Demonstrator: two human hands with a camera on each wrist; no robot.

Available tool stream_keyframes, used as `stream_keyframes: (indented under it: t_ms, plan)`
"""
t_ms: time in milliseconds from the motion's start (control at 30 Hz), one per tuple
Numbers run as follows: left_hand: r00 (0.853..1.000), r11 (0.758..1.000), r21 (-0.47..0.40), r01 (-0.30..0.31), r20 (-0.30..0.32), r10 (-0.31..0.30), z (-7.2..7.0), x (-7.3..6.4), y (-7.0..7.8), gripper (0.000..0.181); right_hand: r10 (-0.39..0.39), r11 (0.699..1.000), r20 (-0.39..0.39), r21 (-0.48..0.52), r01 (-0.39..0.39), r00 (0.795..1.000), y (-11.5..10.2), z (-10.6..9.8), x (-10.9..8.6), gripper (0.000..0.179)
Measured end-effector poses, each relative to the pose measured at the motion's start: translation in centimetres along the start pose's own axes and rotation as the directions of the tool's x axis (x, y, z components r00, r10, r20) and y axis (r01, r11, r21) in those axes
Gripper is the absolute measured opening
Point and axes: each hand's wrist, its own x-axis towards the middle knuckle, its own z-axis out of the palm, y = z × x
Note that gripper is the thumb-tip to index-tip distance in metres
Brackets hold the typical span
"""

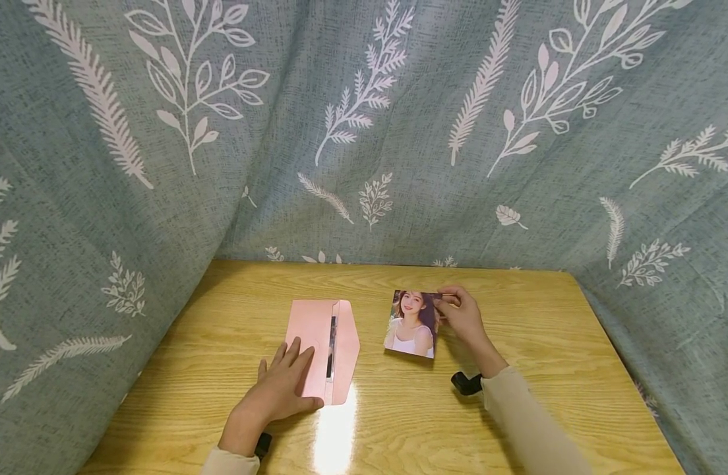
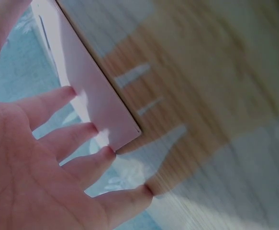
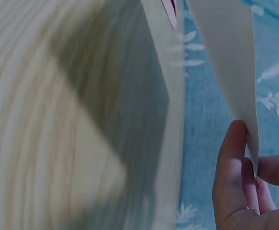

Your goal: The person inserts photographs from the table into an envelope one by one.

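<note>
A pink envelope (image 1: pixel 312 318) lies on the table with its flap folded out to the right. Inside its opening shows a strip of a dark, glossy photo (image 1: pixel 332 349). My left hand (image 1: pixel 277 386) rests on the envelope's lower left part, fingers spread; in the left wrist view the fingertips (image 2: pixel 92 128) touch the envelope's edge area. My right hand (image 1: pixel 463 320) pinches a portrait photo (image 1: pixel 413 330) by its upper right edge, to the right of the envelope. The right wrist view shows the photo's pale back (image 3: pixel 232 52), held above the table between thumb and fingers.
The wooden table (image 1: pixel 518 409) shows a bright light reflection below the envelope. A blue-green curtain (image 1: pixel 281 132) with white leaf patterns hangs along the back and both sides. Each wrist wears a black device (image 1: pixel 466 383).
</note>
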Motion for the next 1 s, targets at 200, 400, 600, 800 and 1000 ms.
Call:
stream_keyframes:
  t_ms: [200,400,600,800,1000]
  plan:
    - [1.0,1.0,0.002,0.0,0.002,0.0,0.1,0.1,-0.1,0.102,-0.013,1.0,0.008,0.008,0.013,1.0,0.1,1.9,-0.2,0.031]
    - [1.0,1.0,-0.003,0.004,0.006,-0.004,0.1,0.1,-0.1,0.103,-0.01,0.999,0.022,0.03,0.009,1.0,0.2,3.4,-0.3,0.03]
    - [1.0,1.0,-0.009,0.008,0.006,-0.008,0.1,0.1,-0.1,0.103,0.007,0.997,0.025,0.071,-0.008,1.0,0.5,4.9,-0.1,0.029]
    - [1.0,1.0,0.003,0.006,0.004,-0.006,0.2,0.1,-0.2,0.103,0.009,0.993,0.051,0.118,-0.015,0.999,0.3,6.6,-0.2,0.03]
    - [1.0,1.0,0.008,0.003,0.004,-0.003,0.2,0.1,-0.2,0.103,0.037,0.993,0.058,0.108,-0.043,0.998,0.7,8.1,0.1,0.03]
